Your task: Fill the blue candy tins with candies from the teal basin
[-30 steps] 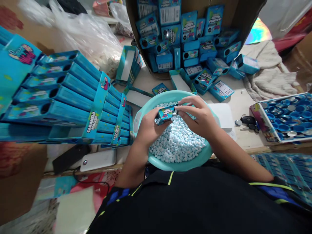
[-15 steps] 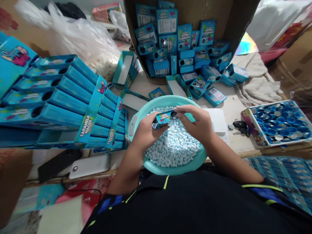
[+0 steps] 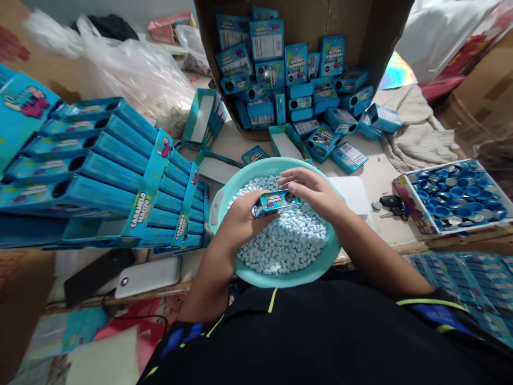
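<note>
My left hand (image 3: 242, 220) is closed around a small blue candy box (image 3: 277, 200), held on its side above the basin. A dark round spot shows at the box's right end. My right hand (image 3: 316, 193) hovers just beyond that end, fingers stretched out; I see nothing in it, though its palm side is hidden. Beneath both hands lie many pale blue and white candies (image 3: 280, 246) in a turquoise basin (image 3: 288, 280).
Left stands a display of blue boxes (image 3: 116, 149). A carton (image 3: 360, 27) behind the basin holds several candy boxes. To the right are keys (image 3: 393, 203) and a tray of blue caps (image 3: 460, 198). Two phones, one white (image 3: 150, 275), lie at front left.
My right fingers have come off the round opening at the box's end and straightened out. The box has shifted slightly right and down in my left hand. The view has turned a little.
</note>
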Tool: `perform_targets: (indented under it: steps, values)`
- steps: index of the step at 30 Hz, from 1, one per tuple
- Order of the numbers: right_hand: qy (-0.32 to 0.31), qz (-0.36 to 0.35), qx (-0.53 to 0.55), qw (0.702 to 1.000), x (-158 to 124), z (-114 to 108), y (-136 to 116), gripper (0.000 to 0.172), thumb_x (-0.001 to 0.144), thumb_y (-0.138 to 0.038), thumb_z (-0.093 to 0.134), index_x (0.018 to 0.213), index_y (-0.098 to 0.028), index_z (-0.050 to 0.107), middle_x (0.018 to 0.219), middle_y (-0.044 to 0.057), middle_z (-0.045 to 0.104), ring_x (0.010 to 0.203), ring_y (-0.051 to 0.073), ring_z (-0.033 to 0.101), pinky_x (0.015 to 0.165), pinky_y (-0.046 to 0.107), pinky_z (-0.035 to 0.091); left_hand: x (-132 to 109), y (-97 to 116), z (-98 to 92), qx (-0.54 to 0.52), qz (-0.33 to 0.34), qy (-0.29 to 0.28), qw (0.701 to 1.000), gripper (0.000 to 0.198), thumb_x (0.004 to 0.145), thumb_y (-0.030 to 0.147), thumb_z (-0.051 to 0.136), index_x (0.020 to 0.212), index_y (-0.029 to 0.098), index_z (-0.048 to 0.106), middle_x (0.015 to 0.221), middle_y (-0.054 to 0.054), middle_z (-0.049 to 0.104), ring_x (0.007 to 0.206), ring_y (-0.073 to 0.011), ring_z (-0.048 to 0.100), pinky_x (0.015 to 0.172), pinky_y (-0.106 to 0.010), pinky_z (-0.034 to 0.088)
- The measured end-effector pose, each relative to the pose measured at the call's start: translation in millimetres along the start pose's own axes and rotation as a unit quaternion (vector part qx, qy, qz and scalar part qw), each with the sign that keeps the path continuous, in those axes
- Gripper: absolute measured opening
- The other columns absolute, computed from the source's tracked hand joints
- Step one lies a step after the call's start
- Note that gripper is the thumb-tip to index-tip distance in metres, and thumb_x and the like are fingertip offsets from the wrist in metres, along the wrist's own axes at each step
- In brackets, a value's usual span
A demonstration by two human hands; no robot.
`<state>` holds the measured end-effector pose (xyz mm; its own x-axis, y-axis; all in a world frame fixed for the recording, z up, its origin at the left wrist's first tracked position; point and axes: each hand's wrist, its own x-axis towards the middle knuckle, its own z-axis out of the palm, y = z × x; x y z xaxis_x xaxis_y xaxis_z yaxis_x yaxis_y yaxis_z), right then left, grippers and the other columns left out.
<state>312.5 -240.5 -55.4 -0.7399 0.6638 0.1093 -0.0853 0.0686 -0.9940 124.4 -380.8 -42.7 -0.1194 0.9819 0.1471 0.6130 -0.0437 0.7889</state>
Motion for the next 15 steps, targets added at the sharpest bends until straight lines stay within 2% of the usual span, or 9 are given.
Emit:
perform_targets:
  steps: [3, 5, 6, 8, 10, 13, 15]
  values:
    - [-0.072, -0.040, -0.083, 0.993, 0, 1, -2, 0.043, 0.084, -0.047, 0.084, 0.122, -0.027, 0.075, 0.123, 0.007, 0.079, 0.117, 0.026, 0.074, 0.102, 0.043, 0.061, 1, -2, 0.8, -0.005, -0.004, 0.012, 1.000, 0.038, 0.091, 0.047, 0.082, 0.119, 0.021, 0.073, 0.112, -0.009, 0.078, 0.104, -0.0290, 0.074, 0.096, -0.045, 0.060]
    - [-0.065, -0.064, -0.137, 0.986, -2, 3, -6, 0.043, 0.083, -0.041, 0.084, 0.122, -0.027, 0.075, 0.120, 0.005, 0.080, 0.112, 0.025, 0.075, 0.100, 0.044, 0.061, 2, -4, 1.3, -0.025, -0.007, 0.020, 0.999, 0.039, 0.091, 0.051, 0.082, 0.115, 0.022, 0.072, 0.113, -0.010, 0.075, 0.104, -0.0285, 0.074, 0.091, -0.043, 0.062]
    - [-0.043, -0.075, -0.153, 0.984, -4, 3, -9, 0.043, 0.082, -0.041, 0.084, 0.122, -0.027, 0.076, 0.118, 0.005, 0.081, 0.108, 0.025, 0.075, 0.098, 0.043, 0.062, 3, -4, 1.4, -0.037, -0.007, 0.030, 0.999, 0.042, 0.091, 0.053, 0.082, 0.117, 0.022, 0.070, 0.117, -0.010, 0.074, 0.107, -0.0287, 0.073, 0.092, -0.043, 0.063]
    - [0.039, -0.097, -0.178, 0.978, -11, -2, -17, 0.043, 0.082, -0.043, 0.085, 0.121, -0.028, 0.076, 0.117, 0.004, 0.081, 0.105, 0.025, 0.075, 0.096, 0.044, 0.063, 4, -5, 1.5, -0.033, -0.007, 0.058, 0.998, 0.052, 0.090, 0.053, 0.082, 0.130, 0.024, 0.065, 0.130, -0.012, 0.070, 0.120, -0.0304, 0.070, 0.102, -0.046, 0.061]
    - [0.163, -0.125, -0.209, 0.956, -23, -18, -26, 0.042, 0.085, -0.045, 0.084, 0.122, -0.028, 0.075, 0.121, 0.005, 0.080, 0.108, 0.026, 0.075, 0.099, 0.045, 0.063, 6, -5, 1.9, 0.019, -0.002, 0.048, 0.999, 0.057, 0.093, 0.051, 0.079, 0.141, 0.025, 0.060, 0.142, -0.014, 0.066, 0.136, -0.0329, 0.063, 0.117, -0.053, 0.053]
    - [0.332, -0.134, -0.279, 0.891, -48, -56, -30, 0.038, 0.089, -0.045, 0.079, 0.124, -0.029, 0.074, 0.124, 0.007, 0.079, 0.111, 0.028, 0.074, 0.099, 0.047, 0.063, 10, -9, 5.2, 0.125, 0.005, -0.077, 0.989, 0.048, 0.098, 0.047, 0.070, 0.139, 0.024, 0.064, 0.154, -0.016, 0.059, 0.150, -0.0377, 0.051, 0.128, -0.060, 0.039]
    - [0.378, -0.106, -0.332, 0.858, -64, -82, -22, 0.038, 0.089, -0.044, 0.078, 0.123, -0.029, 0.074, 0.122, 0.008, 0.080, 0.108, 0.029, 0.074, 0.091, 0.047, 0.065, 13, -11, 8.7, 0.168, -0.010, -0.175, 0.970, 0.047, 0.097, 0.048, 0.069, 0.137, 0.024, 0.068, 0.159, -0.017, 0.056, 0.152, -0.0415, 0.048, 0.127, -0.064, 0.039]
